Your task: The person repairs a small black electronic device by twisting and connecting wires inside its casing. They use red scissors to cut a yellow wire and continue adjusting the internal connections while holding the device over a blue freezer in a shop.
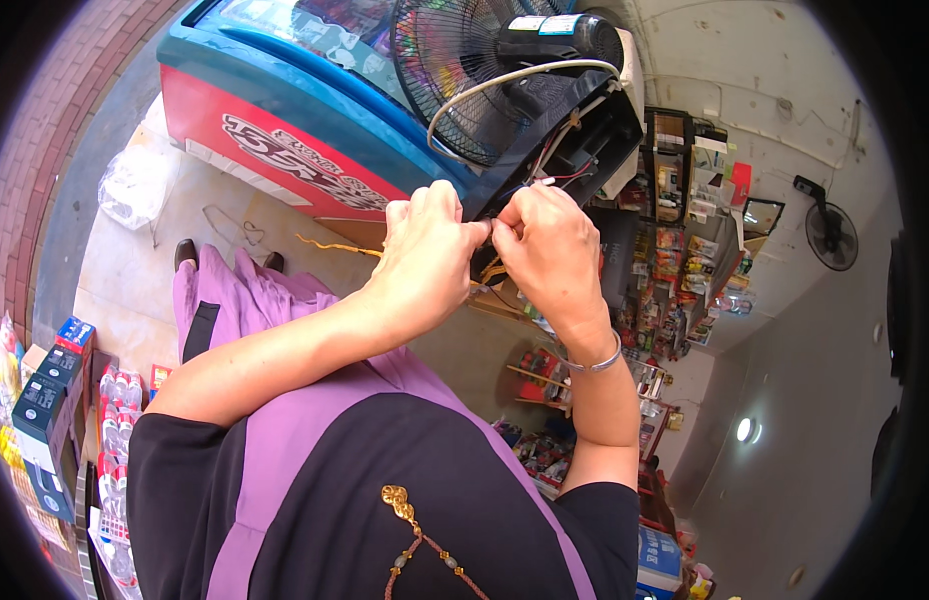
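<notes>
Black plastic fills the middle of our view: the opened base housing (585, 140) of a black wire-cage electric fan (455, 70), tipped over so its underside faces us and its thin red and white wires (565, 172) spill out. We have both hands up against its lower edge. Our left hand (425, 255) is curled shut, fingertips pinched on something small at the rim of the housing; we cannot make out what, since the knuckles hide it. Our right hand (550, 250), a silver bangle (597, 362) at the wrist, is closed the same way and touches the left, thumbs meeting, likely so one hand steadies the wiring while the other works it. A white cord (505, 80) loops over the motor. Behind the fan sits a red and blue chest freezer with a glass lid (275, 120), which seems to prop it. Shop shelves of packaged goods (685, 250) stand to the right.
</notes>
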Demonstrator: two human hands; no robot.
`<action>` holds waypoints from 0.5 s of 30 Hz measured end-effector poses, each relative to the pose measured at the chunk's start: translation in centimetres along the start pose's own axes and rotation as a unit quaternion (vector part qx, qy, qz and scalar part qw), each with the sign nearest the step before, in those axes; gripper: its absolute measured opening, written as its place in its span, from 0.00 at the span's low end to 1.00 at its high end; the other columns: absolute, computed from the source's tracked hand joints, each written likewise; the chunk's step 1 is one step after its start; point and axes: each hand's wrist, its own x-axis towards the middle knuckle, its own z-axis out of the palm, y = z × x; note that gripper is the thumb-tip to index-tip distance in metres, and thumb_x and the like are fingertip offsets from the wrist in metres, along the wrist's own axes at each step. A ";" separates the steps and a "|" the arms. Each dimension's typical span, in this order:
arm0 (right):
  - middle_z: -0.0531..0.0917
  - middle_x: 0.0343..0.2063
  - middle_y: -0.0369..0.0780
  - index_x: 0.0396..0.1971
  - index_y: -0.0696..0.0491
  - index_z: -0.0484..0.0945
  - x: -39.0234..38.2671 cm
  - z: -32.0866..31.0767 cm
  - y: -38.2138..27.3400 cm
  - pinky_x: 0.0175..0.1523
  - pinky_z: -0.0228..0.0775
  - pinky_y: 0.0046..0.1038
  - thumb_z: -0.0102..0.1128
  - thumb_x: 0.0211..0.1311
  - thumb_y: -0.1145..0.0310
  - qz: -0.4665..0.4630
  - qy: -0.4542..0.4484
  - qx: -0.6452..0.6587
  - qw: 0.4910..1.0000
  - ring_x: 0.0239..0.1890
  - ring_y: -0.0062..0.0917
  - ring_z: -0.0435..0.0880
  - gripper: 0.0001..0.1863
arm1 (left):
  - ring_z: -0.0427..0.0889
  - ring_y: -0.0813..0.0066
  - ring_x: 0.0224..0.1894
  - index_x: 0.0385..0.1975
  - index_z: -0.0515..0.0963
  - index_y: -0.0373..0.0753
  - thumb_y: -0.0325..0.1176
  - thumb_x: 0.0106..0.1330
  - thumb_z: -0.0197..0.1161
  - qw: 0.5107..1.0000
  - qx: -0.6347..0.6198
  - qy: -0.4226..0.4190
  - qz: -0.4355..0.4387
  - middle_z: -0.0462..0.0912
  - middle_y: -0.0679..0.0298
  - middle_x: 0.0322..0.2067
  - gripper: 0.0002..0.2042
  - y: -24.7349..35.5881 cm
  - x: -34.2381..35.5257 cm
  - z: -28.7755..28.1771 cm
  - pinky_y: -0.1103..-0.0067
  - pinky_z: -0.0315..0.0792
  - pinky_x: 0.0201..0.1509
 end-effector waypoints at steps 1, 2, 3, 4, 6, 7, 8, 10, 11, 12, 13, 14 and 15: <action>0.78 0.21 0.40 0.19 0.56 0.75 0.0 0.1 0.0 0.34 0.72 0.35 0.66 0.47 0.75 0.006 0.001 0.005 1.000 0.29 0.35 0.79 0.07 | 0.67 0.61 0.42 0.40 0.82 0.37 0.21 0.59 0.55 1.000 -0.004 -0.008 -0.003 0.66 0.58 0.33 0.13 0.1 0.0 -0.1 0.70 0.58 0.43; 0.78 0.21 0.40 0.19 0.56 0.75 -0.2 0.2 0.0 0.34 0.72 0.35 0.66 0.47 0.75 0.014 0.000 0.008 1.000 0.29 0.35 0.79 0.07 | 0.67 0.61 0.42 0.40 0.82 0.36 0.21 0.59 0.54 1.000 -0.010 -0.017 -0.007 0.66 0.58 0.33 0.12 0.2 -0.1 -0.1 0.70 0.58 0.43; 0.78 0.21 0.40 0.19 0.56 0.75 -0.3 0.2 -0.1 0.34 0.72 0.35 0.66 0.47 0.75 0.022 0.000 0.012 1.000 0.29 0.35 0.79 0.07 | 0.67 0.61 0.42 0.39 0.82 0.36 0.21 0.59 0.55 1.000 0.006 -0.026 0.001 0.66 0.58 0.33 0.11 0.2 0.0 -0.2 0.70 0.58 0.44; 0.78 0.22 0.41 0.20 0.56 0.75 -0.4 0.2 -0.2 0.35 0.72 0.35 0.66 0.47 0.74 0.022 -0.003 0.013 1.000 0.30 0.36 0.79 0.07 | 0.66 0.61 0.42 0.38 0.82 0.35 0.22 0.60 0.55 0.999 0.021 -0.035 0.008 0.66 0.58 0.33 0.10 0.1 0.1 -0.4 0.69 0.57 0.44; 0.78 0.23 0.41 0.20 0.55 0.74 -0.5 0.3 -0.2 0.38 0.72 0.36 0.65 0.48 0.73 0.022 -0.006 0.015 1.000 0.32 0.37 0.78 0.07 | 0.68 0.62 0.41 0.37 0.81 0.34 0.23 0.60 0.56 0.996 0.064 -0.046 0.036 0.67 0.58 0.32 0.09 0.0 0.4 -0.6 0.69 0.58 0.43; 0.78 0.23 0.41 0.20 0.55 0.74 -0.6 0.3 -0.1 0.38 0.71 0.36 0.65 0.48 0.74 0.031 -0.010 0.018 0.999 0.32 0.37 0.78 0.07 | 0.69 0.62 0.40 0.36 0.81 0.34 0.24 0.59 0.56 0.993 0.091 -0.048 0.056 0.68 0.58 0.32 0.09 0.0 0.5 -0.7 0.69 0.59 0.43; 0.78 0.24 0.41 0.21 0.55 0.74 -0.7 0.3 0.0 0.38 0.71 0.36 0.65 0.48 0.74 0.041 -0.014 0.021 0.999 0.32 0.37 0.78 0.07 | 0.70 0.62 0.39 0.36 0.80 0.34 0.25 0.59 0.57 0.989 0.117 -0.051 0.078 0.68 0.58 0.31 0.08 -0.1 0.6 -0.8 0.69 0.59 0.42; 0.78 0.24 0.42 0.21 0.56 0.75 -1.0 0.4 0.1 0.38 0.71 0.37 0.65 0.48 0.74 0.065 -0.017 0.026 0.997 0.32 0.38 0.78 0.07 | 0.73 0.62 0.36 0.38 0.79 0.35 0.25 0.57 0.58 0.981 0.144 -0.105 0.074 0.70 0.58 0.30 0.10 -0.3 0.4 -0.4 0.68 0.61 0.40; 0.78 0.24 0.42 0.21 0.56 0.75 -1.2 0.5 0.1 0.39 0.71 0.37 0.65 0.48 0.74 0.081 -0.016 0.028 0.996 0.32 0.38 0.78 0.06 | 0.75 0.62 0.34 0.39 0.79 0.36 0.25 0.56 0.59 0.976 0.156 -0.132 0.073 0.71 0.58 0.29 0.11 -0.3 0.4 -0.2 0.68 0.62 0.39; 0.78 0.24 0.42 0.21 0.56 0.75 -1.4 0.7 0.1 0.39 0.71 0.38 0.65 0.48 0.74 0.097 -0.015 0.029 0.995 0.32 0.38 0.78 0.06 | 0.75 0.62 0.33 0.41 0.79 0.36 0.25 0.55 0.59 0.977 0.154 -0.121 0.078 0.71 0.58 0.29 0.13 -0.4 0.3 0.0 0.68 0.62 0.38; 0.78 0.24 0.42 0.21 0.56 0.75 -1.6 0.8 0.1 0.39 0.71 0.38 0.65 0.48 0.74 0.101 -0.007 0.034 0.994 0.32 0.39 0.78 0.06 | 0.76 0.62 0.31 0.42 0.78 0.36 0.25 0.54 0.59 0.979 0.152 -0.110 0.083 0.72 0.59 0.28 0.14 -0.5 0.4 0.2 0.68 0.62 0.38; 0.78 0.24 0.42 0.22 0.56 0.75 -1.7 1.0 0.2 0.39 0.71 0.39 0.65 0.48 0.74 0.106 0.002 0.038 0.994 0.32 0.39 0.78 0.06 | 0.76 0.62 0.30 0.43 0.78 0.37 0.24 0.53 0.59 0.979 0.152 -0.099 0.089 0.72 0.59 0.28 0.15 -0.5 0.4 0.3 0.68 0.63 0.37; 0.78 0.24 0.43 0.22 0.56 0.75 -1.8 1.1 0.2 0.39 0.71 0.39 0.65 0.48 0.74 0.110 0.012 0.043 0.993 0.32 0.39 0.78 0.06 | 0.76 0.62 0.30 0.43 0.78 0.37 0.24 0.53 0.59 0.979 0.153 -0.105 0.087 0.72 0.59 0.28 0.16 -0.5 0.5 0.4 0.68 0.63 0.37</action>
